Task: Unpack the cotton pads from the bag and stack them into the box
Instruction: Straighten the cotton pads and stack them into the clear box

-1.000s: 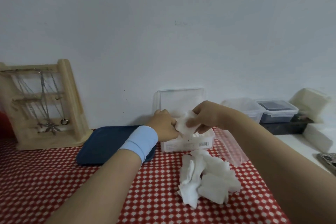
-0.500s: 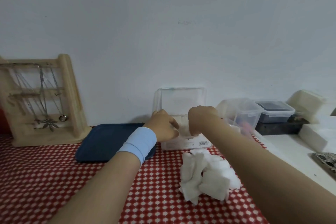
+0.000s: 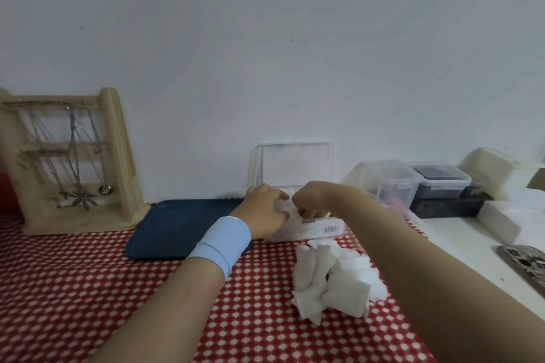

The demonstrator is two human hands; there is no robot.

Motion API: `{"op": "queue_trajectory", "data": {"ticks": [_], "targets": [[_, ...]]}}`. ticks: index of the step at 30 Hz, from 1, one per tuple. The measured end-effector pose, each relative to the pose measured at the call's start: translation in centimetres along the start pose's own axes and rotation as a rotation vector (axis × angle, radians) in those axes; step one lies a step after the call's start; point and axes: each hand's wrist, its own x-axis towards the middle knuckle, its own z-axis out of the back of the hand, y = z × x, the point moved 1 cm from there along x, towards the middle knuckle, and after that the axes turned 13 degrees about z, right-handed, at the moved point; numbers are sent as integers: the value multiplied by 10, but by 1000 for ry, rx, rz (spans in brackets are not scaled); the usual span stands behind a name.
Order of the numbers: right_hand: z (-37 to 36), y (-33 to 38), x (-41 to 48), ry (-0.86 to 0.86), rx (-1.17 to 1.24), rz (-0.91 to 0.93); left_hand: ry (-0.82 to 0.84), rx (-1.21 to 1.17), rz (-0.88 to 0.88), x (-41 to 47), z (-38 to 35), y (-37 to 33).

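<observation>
Both bare forearms reach forward and converge. The left hand (image 3: 267,203), with a pale blue band (image 3: 221,244) around its wrist, has its fingers curled rightward. The right hand (image 3: 312,196) arches knuckles-up with fingers bent downward. The two hands nearly touch; what either grip encloses cannot be told.

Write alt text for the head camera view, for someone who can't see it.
Both hands, left hand and right hand, press cotton pads into a clear box with its lid up, on a red checked tablecloth. A loose pile of cotton pads lies in front of it; a dark blue tray sits beside it.
</observation>
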Motion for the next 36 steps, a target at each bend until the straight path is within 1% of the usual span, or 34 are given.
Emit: {"op": "queue_trajectory", "data": {"ticks": [4, 7, 9, 10, 11, 12, 13, 14, 16, 17, 19, 21, 22, 24, 25, 26, 27, 28, 29, 31, 33, 36], "targets": [[-3, -8, 5, -34, -23, 12, 22, -16, -8, -1, 0, -2], [-5, -16, 10, -61, -40, 43, 26, 31, -2, 2, -2, -6], [3, -29, 11, -205, 29, 82, -2, 78, -5, 5, -1, -9], [8, -38, 13, -329, 52, 108, -20, 109, -11, 7, -2, -11], [11, -47, 12, -443, 4, 133, -34, 146, -17, 9, -2, -14], [11, -51, 9, -489, -97, 157, -37, 184, -22, 11, -5, -16], [7, -55, 7, -467, -195, 178, -23, 217, -27, 15, -9, -20], [1, -58, 7, -401, -260, 214, 3, 248, -28, 17, -13, -22], [-10, -60, 6, -234, -310, 297, 52, 322, -17, 20, -23, -27], [-15, -61, 6, -185, -337, 326, 61, 353, -12, 22, -27, -28], [-17, -64, 8, -169, -364, 352, 60, 374, -13, 22, -28, -28], [-14, -66, 8, -180, -350, 350, 64, 327, -18, 20, -24, -26], [-12, -67, 5, -223, -326, 358, 58, 276, -19, 19, -21, -26], [-7, -71, -2, -423, -281, 391, -13, 149, -26, 12, -15, -24], [-5, -71, -7, -521, -267, 401, -93, 88, -45, 6, -13, -23], [-3, -71, -14, -571, -259, 382, -191, 34, -81, -1, -11, -23], [-3, -71, -22, -571, -249, 348, -275, -27, -125, -10, -9, -24], [-5, -71, -30, -518, -243, 315, -315, -100, -156, -20, -8, -24], [-8, -71, -36, -436, -234, 306, -292, -167, -156, -30, -8, -26], [-16, -69, -46, -277, -178, 344, -126, -233, -89, -48, -12, -27], [-22, -68, -52, -167, -107, 390, 44, -208, -9, -57, -20, -25], [-25, -69, -56, -42, -124, 436, 192, -166, 64, -69, -28, -20]]}}
